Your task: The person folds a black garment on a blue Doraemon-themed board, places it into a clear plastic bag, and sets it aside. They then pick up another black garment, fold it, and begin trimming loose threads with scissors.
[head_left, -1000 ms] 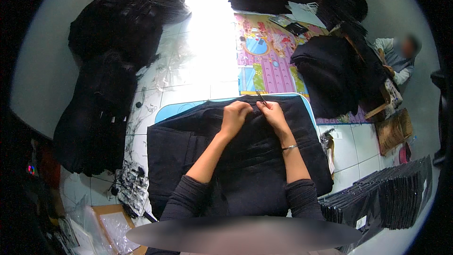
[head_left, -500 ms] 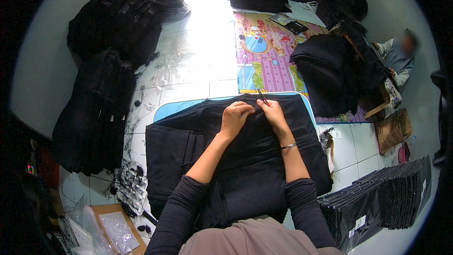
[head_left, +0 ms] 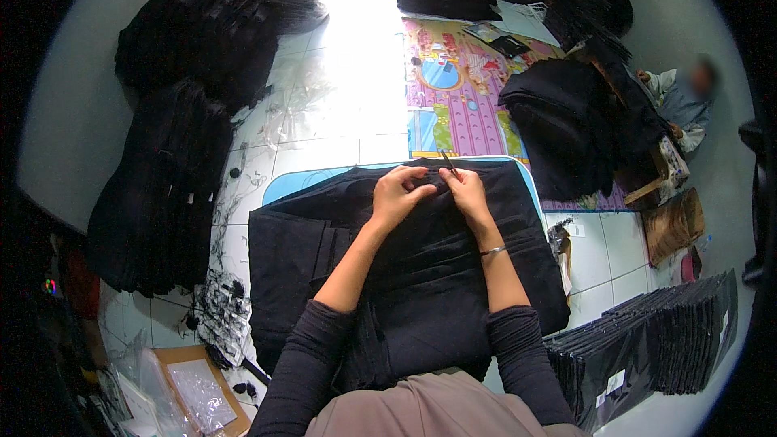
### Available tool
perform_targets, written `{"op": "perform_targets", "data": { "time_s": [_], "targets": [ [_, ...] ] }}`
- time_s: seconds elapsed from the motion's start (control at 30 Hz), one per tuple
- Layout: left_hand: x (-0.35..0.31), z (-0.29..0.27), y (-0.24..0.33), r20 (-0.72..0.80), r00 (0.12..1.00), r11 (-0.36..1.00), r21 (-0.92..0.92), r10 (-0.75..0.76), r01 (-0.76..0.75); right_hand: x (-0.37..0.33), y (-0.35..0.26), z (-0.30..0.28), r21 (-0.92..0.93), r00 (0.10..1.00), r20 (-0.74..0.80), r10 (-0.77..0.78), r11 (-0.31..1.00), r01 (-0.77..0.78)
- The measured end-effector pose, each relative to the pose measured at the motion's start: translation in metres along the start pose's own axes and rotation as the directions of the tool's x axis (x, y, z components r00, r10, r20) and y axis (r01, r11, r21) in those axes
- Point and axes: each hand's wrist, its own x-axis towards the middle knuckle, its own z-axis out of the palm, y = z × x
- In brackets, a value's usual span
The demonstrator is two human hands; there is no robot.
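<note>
Black cloth trousers (head_left: 429,275) lie folded and spread over a low table with a pale blue top (head_left: 316,177). In my right hand (head_left: 464,192), near the cloth's far edge, is a slim dark pointed tool that looks like thread snips (head_left: 447,163); its tip points away from me. Just to the left, my left hand (head_left: 396,196) hovers at the same edge, thumb and forefinger apart with a gap between them. I see nothing held in it. Any thread between the hands is too fine to make out.
Tall piles of black garments (head_left: 162,186) stand at the left. More black cloth (head_left: 558,121) lies on a colourful mat (head_left: 461,105) at the far right, with a person (head_left: 688,105) beside it. Bagged black garments (head_left: 647,348) stand near right. Dark thread scraps (head_left: 222,316) litter the floor.
My left hand's pinched thumb and forefinger have parted, and the hand has shifted slightly left. The right hand with the snips stays nearly in place.
</note>
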Motion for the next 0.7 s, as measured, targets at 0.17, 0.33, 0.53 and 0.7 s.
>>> {"op": "perform_targets", "data": {
  "time_s": [0.17,0.33,0.53,0.7],
  "targets": [
    [0.002,0.007,0.002,0.042,0.998,0.986,0.154,0.05,-0.056,0.0,0.0,0.002,-0.111,0.998,-0.034,-0.053,0.993,0.049],
    [0.003,0.007,-0.004,-0.006,1.0,1.0,-0.016,-0.017,0.017,-0.002,-0.002,0.005,-0.123,0.987,-0.09,-0.135,0.985,0.123],
    [0.005,0.006,-0.008,-0.005,0.997,0.994,-0.083,-0.074,0.073,-0.012,-0.021,0.003,-0.351,0.953,-0.173,-0.249,0.92,0.177],
    [0.008,0.004,-0.01,-0.006,0.981,0.973,-0.128,-0.193,0.191,-0.036,-0.059,-0.012,-0.634,0.884,-0.245,-0.397,0.756,0.163]
  ]
}}
